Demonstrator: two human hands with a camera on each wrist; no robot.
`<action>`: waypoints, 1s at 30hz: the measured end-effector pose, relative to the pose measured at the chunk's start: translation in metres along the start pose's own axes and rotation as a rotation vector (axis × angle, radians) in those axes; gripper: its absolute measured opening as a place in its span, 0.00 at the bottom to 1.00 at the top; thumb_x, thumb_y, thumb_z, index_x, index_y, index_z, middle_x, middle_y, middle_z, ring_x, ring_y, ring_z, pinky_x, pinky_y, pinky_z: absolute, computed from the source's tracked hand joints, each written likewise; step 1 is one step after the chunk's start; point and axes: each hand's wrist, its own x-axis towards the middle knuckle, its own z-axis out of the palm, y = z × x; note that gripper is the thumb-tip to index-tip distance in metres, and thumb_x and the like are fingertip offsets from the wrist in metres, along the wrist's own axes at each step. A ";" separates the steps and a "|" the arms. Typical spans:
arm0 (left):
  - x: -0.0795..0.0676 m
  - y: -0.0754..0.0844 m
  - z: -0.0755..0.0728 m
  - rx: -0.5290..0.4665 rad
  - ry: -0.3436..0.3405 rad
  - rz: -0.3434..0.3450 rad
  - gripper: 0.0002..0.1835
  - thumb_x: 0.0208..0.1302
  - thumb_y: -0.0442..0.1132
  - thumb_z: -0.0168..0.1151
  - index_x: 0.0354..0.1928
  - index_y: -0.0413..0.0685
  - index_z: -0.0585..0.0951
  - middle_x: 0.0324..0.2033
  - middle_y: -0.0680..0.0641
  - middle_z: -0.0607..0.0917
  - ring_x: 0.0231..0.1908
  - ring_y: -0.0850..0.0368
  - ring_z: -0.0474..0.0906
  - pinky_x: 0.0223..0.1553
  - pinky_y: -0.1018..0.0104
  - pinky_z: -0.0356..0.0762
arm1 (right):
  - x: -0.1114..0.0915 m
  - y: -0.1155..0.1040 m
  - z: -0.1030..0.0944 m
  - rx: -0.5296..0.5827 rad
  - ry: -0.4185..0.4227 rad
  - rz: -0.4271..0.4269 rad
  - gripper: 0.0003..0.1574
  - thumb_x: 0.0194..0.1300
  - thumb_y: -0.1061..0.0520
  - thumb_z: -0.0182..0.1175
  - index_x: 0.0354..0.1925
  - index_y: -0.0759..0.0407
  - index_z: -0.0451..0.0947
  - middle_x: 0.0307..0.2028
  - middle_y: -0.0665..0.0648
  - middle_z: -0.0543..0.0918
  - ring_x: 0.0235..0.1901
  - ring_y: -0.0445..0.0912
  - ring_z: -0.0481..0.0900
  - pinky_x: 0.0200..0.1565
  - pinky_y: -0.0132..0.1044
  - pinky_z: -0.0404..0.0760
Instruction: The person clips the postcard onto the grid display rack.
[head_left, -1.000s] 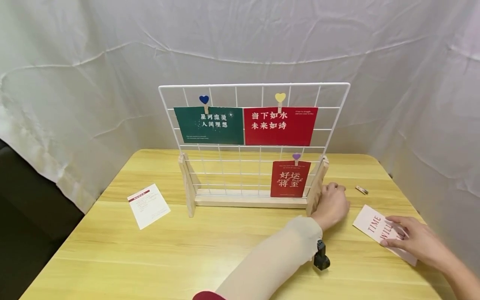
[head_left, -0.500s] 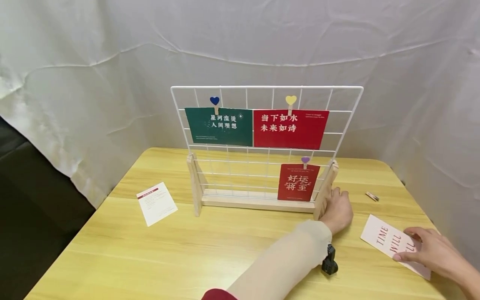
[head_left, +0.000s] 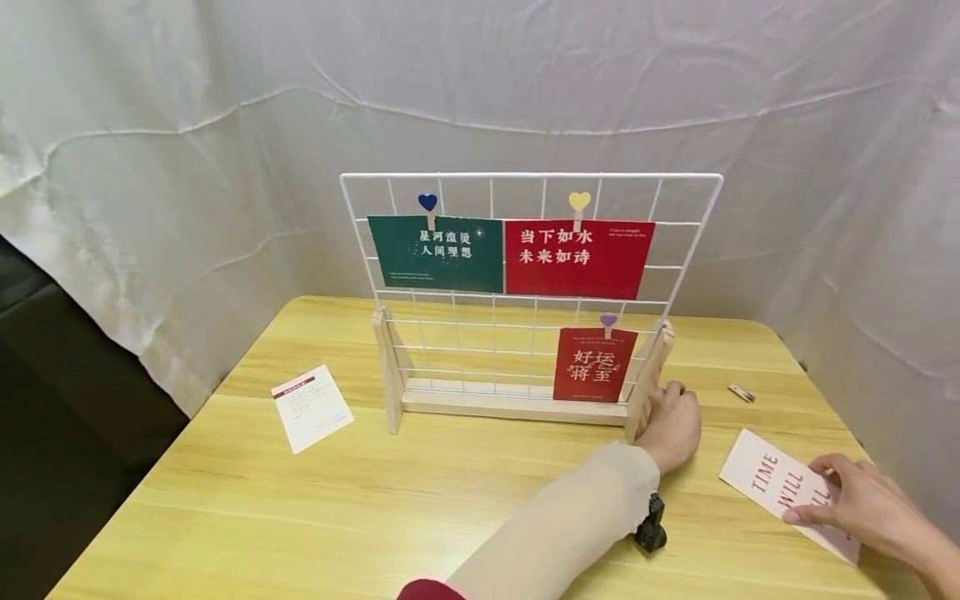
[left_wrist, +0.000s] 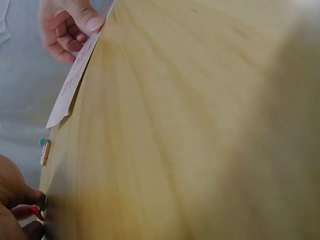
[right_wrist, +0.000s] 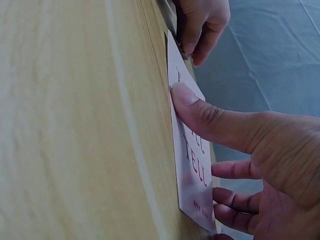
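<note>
Beside the right wooden foot of the grid stand, my left hand (head_left: 671,429) is on the tabletop. In the left wrist view, its thumb and fingers pinch a small red-topped clip (left_wrist: 36,212), mostly hidden by the fingers. My right hand (head_left: 862,508) grips a pale pink card (head_left: 757,467) with red lettering by its long edges, thumb on one edge and fingers on the other. The card lies at or just above the table. Between the hands and farther back lies a small wooden clip (head_left: 741,393), whose teal end shows in the left wrist view.
A white wire grid (head_left: 457,337) stands in a wooden base (head_left: 510,407). Clipped to it are a green card (head_left: 442,271), a wide red card (head_left: 577,275) and a smaller red card (head_left: 592,387). A white card (head_left: 313,412) lies at left. Grey cloth (head_left: 525,75) hangs behind the table.
The head view has shifted, so the scene sits farther right than a second ago. My left hand stays by the stand's foot, and my right hand keeps its grip on the pink card.
</note>
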 end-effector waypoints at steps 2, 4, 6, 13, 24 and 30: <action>-0.001 0.000 -0.001 -0.002 0.001 0.008 0.11 0.75 0.40 0.51 0.47 0.57 0.84 0.50 0.56 0.77 0.48 0.65 0.71 0.46 0.72 0.69 | 0.000 0.000 -0.001 0.006 -0.001 0.001 0.58 0.39 0.35 0.78 0.52 0.77 0.67 0.39 0.74 0.75 0.37 0.60 0.73 0.34 0.45 0.67; -0.003 0.000 -0.003 -0.042 0.004 0.010 0.12 0.75 0.40 0.50 0.48 0.57 0.84 0.50 0.56 0.77 0.45 0.64 0.73 0.45 0.74 0.69 | 0.000 0.001 -0.003 0.013 -0.010 0.007 0.57 0.40 0.36 0.78 0.52 0.76 0.68 0.40 0.75 0.75 0.36 0.60 0.73 0.34 0.46 0.67; -0.005 0.000 -0.004 -0.091 0.008 0.018 0.12 0.76 0.39 0.49 0.48 0.56 0.83 0.49 0.55 0.75 0.40 0.64 0.74 0.41 0.76 0.71 | -0.001 0.003 -0.004 0.017 -0.017 0.014 0.57 0.40 0.36 0.78 0.51 0.76 0.68 0.40 0.76 0.75 0.36 0.59 0.74 0.35 0.48 0.69; -0.012 -0.003 -0.017 -0.161 0.016 0.081 0.12 0.75 0.40 0.50 0.47 0.54 0.83 0.47 0.54 0.73 0.35 0.69 0.73 0.30 0.82 0.73 | 0.002 0.010 -0.006 0.035 -0.055 0.025 0.54 0.46 0.37 0.76 0.50 0.80 0.70 0.39 0.74 0.78 0.36 0.58 0.75 0.36 0.52 0.73; -0.018 0.004 -0.036 -0.174 -0.017 0.132 0.10 0.70 0.50 0.58 0.48 0.63 0.84 0.46 0.64 0.81 0.44 0.71 0.76 0.48 0.79 0.71 | -0.001 0.013 -0.012 0.064 -0.023 0.045 0.40 0.48 0.41 0.76 0.44 0.71 0.74 0.34 0.59 0.79 0.31 0.46 0.71 0.34 0.41 0.67; -0.025 0.001 -0.047 -0.148 -0.043 0.179 0.12 0.69 0.53 0.59 0.51 0.66 0.83 0.44 0.67 0.82 0.46 0.73 0.75 0.50 0.80 0.68 | -0.003 0.014 -0.014 0.043 -0.062 0.062 0.42 0.52 0.38 0.73 0.45 0.73 0.74 0.35 0.61 0.79 0.33 0.47 0.74 0.37 0.49 0.70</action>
